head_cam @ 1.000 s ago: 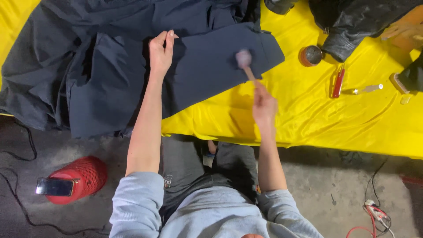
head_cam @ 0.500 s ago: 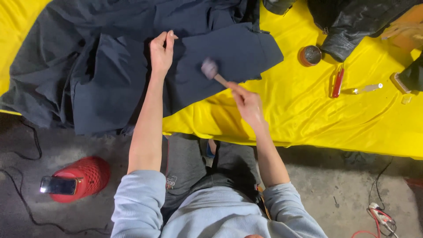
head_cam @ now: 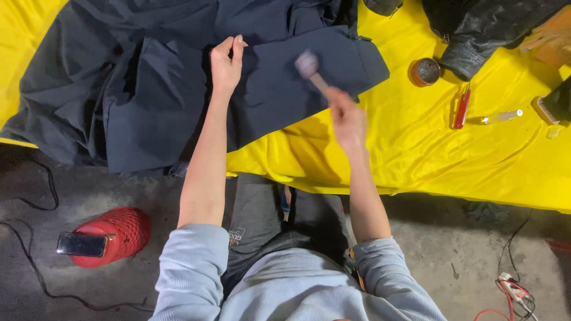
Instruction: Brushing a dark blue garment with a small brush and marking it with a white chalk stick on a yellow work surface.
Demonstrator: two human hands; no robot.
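Yellow cloth (head_cam: 476, 154) covers the counter, hanging over its near edge above the grey floor (head_cam: 464, 255). A dark navy garment (head_cam: 148, 89) lies spread across the cloth's left half, one panel reaching toward the centre. A black leather jacket (head_cam: 482, 30) lies bunched at the far right corner.

The person stands at the near edge, sleeves pushed up. The left hand (head_cam: 226, 62) rests on the garment, fingers pinching a fold of the fabric. The right hand (head_cam: 348, 116) is motion-blurred; its grip is closed round the wooden handle of a small brush (head_cam: 309, 65), whose pale head sits over the garment's right panel. Whether the head touches the fabric cannot be told.

On the floor at left stands a red mesh-covered container (head_cam: 116, 235) with a phone (head_cam: 82, 244) lying on top. On the bare cloth to the right: a round open tin (head_cam: 425, 71), a red-handled tool (head_cam: 462, 108), a small clear tube (head_cam: 502, 116), and, at the frame edge, a bristle brush (head_cam: 546, 109). Cables (head_cam: 517, 291) lie at lower right.
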